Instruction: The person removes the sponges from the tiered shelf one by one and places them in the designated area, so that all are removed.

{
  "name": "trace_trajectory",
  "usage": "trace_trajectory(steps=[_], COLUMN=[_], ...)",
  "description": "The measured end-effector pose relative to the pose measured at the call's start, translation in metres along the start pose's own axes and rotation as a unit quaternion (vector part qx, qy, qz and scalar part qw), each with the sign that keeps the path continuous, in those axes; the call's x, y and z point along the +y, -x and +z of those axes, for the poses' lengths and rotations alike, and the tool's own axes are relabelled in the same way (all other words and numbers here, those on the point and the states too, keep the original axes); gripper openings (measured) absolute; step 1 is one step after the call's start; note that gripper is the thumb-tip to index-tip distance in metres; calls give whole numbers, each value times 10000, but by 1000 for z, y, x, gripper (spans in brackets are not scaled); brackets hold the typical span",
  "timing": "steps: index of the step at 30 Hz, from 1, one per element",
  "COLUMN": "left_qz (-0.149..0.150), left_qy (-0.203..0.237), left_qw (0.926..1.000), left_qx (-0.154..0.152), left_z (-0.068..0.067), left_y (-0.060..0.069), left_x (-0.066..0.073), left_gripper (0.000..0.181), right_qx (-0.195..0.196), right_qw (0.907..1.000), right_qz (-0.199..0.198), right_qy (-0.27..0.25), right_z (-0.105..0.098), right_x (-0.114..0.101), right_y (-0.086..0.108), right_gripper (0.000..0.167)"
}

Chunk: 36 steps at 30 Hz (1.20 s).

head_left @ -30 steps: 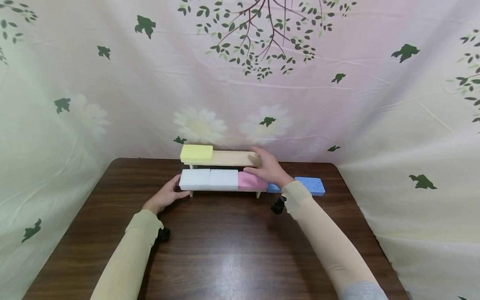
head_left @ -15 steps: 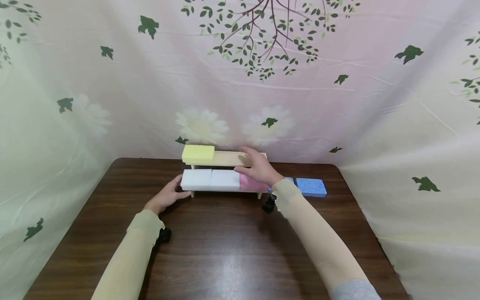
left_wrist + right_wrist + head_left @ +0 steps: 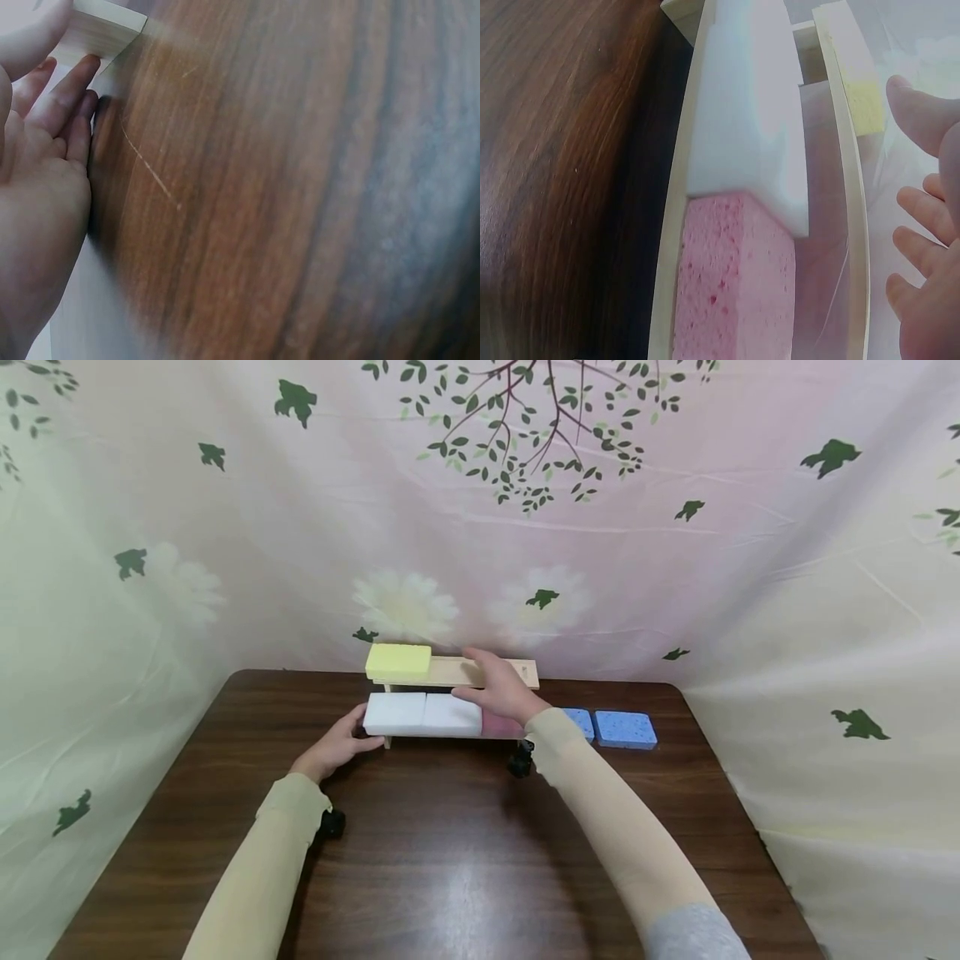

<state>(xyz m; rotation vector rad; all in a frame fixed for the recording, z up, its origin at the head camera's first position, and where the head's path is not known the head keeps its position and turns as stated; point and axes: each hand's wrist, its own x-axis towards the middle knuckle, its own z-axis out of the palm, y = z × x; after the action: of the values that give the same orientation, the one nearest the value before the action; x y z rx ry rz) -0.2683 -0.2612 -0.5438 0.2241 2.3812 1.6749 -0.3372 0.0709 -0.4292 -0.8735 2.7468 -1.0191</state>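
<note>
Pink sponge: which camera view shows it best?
The right wrist view: the pink sponge lies close and uncovered there, its pores visible, though the frame crops one end. The head view shows it smaller, partly hidden by the right hand and sleeve; the left wrist view doesn't show it.

A booth-like nook, wider room unclear: leaf-printed cloth [image 3: 315, 535] screens three sides of a wood-grain counter [image 3: 420, 843].
</note>
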Motion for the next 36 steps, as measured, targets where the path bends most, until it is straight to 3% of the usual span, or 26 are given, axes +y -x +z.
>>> trace_trajectory(steps=[9,36], left_qz=[-33,-104], left_qy=[-24,16], left_qw=[10000,9999], left_qx=[-5,19], left_z=[-1,-1], left_y=[-1,0], left_x=[0,-3], left_gripper=[85,85], right_qx=[-53,-245], right_qw=[9998,9986], right_qz=[-118,137], right_qy=[154,441], right_z=[6,31], right_x=[-12,-35], right_y=[-13,-40], right_gripper=[83,85])
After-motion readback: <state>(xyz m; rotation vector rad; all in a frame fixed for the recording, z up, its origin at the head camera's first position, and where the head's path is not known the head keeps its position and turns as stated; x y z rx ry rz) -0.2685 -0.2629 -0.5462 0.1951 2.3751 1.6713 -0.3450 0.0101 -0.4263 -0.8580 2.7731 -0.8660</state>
